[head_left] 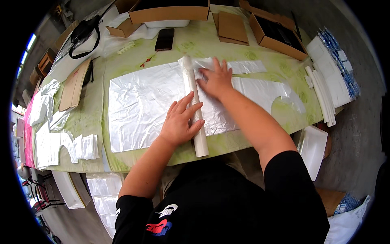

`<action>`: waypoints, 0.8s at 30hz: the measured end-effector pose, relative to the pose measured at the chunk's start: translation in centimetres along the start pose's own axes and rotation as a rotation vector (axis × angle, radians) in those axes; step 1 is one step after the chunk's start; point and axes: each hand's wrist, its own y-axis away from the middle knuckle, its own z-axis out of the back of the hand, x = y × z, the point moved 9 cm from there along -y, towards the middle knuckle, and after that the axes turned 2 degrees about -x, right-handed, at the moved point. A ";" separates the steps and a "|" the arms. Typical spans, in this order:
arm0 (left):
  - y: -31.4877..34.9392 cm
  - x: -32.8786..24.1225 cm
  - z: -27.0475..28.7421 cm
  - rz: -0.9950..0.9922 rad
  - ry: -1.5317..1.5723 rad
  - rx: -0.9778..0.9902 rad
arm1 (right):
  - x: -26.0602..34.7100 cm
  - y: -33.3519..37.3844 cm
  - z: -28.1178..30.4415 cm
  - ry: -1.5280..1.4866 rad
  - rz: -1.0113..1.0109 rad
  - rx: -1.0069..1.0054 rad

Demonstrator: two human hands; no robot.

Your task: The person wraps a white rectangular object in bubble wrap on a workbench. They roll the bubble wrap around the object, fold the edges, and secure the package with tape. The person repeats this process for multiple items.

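A thin, shiny white plastic sheet (138,105) lies spread over the table, wrinkled, with a strap-like strip and a curved cut-out at its right end. Across its middle rests a long pale tube (200,142), its near end jutting past the sheet's edge. My left hand (178,122) lies on the tube with its fingers apart. Beyond it, my right hand (217,81) spreads its fingers on the plastic just right of the tube's far part. Neither hand is wrapped round anything.
A green patterned cloth covers the table (195,42). At the back are a phone (165,39) and cardboard boxes (280,34). Folded white plastic pieces (57,144) lie at the left. White rolls (321,95) and a stack of blue-and-white packages (335,67) stand at the right edge.
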 end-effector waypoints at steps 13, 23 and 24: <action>-0.2 0.0 0.4 0.046 0.048 -0.047 | -31.0 4.1 9.4 0.183 -0.595 -0.281; 0.0 0.2 0.9 0.034 0.063 -0.094 | -7.8 3.5 1.3 -0.101 -0.187 0.053; -0.1 0.0 0.8 0.028 0.058 -0.096 | -8.1 3.1 0.9 -0.134 -0.224 0.040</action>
